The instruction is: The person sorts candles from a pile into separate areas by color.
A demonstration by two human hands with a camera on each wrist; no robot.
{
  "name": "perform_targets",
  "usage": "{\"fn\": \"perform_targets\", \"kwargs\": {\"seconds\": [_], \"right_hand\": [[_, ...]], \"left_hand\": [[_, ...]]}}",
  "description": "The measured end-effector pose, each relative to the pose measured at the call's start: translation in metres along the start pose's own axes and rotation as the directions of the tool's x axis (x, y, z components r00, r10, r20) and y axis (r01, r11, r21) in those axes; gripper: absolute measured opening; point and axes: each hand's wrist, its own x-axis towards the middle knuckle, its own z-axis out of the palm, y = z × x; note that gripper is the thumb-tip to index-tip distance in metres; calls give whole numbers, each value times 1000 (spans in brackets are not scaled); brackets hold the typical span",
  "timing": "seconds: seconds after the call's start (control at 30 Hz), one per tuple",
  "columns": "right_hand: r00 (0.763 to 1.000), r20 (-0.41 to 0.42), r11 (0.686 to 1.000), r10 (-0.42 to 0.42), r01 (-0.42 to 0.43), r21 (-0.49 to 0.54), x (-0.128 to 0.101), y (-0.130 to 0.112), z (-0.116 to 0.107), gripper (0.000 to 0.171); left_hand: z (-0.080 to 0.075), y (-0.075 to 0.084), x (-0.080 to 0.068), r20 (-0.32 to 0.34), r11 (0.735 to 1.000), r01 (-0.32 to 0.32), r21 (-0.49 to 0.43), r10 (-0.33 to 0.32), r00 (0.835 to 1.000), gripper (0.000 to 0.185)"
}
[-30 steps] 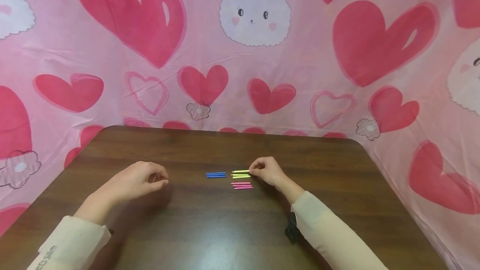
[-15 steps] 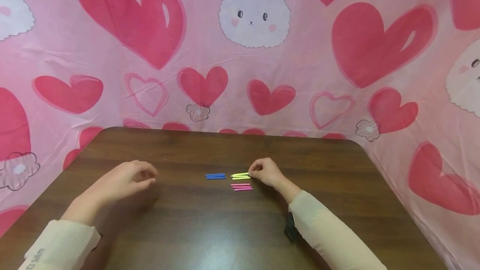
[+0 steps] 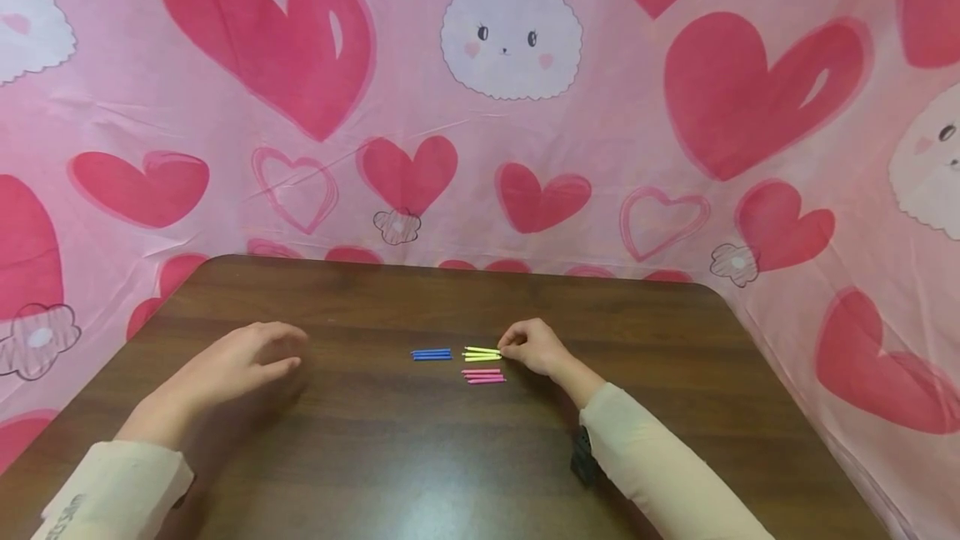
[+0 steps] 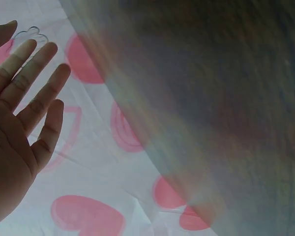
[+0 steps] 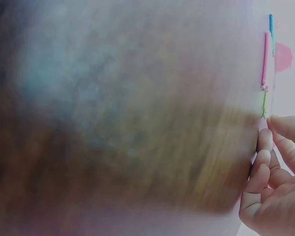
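In the head view, several thin yellow sticks [image 3: 482, 354], like small candles, lie side by side on the brown table [image 3: 450, 457]. My right hand [image 3: 536, 348] is at their right ends, thumb and index finger pinching the end of the rearmost one. The right wrist view shows these fingertips [image 5: 273, 120] close against the yellow stick's end. Pink sticks [image 3: 483, 376] lie nearer to me, and blue sticks [image 3: 431, 354] lie to the left. My left hand [image 3: 240, 361] is over the table's left side, holding nothing. In the left wrist view its fingers [image 4: 46, 88] are spread and nearly straight.
A pink cloth [image 3: 420, 107] with hearts and rabbits hangs behind the table and at both sides. The table's far edge runs just in front of it. A small black device [image 3: 583, 457] sits under my right sleeve.
The rearmost yellow stick has moved toward me against the other yellow ones and turned slightly, its left end now farther back. My left hand has drawn back to the left and its fingers have opened.
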Motion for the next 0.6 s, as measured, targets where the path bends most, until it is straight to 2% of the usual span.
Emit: {"fn": "perform_targets", "kwargs": {"seconds": [0.23, 0.43, 0.6], "right_hand": [[1000, -7, 1000, -15, 15, -2, -1, 3, -2, 4], [1000, -13, 1000, 4, -4, 10, -6, 11, -11, 6], [1000, -16, 999, 5, -4, 41, -14, 21, -22, 8]], "left_hand": [[-2, -14, -2, -5, 994, 80, 70, -80, 997, 49], [-1, -29, -4, -47, 988, 99, 120, -94, 994, 52], [0, -36, -6, -74, 983, 102, 154, -92, 993, 53]]}}
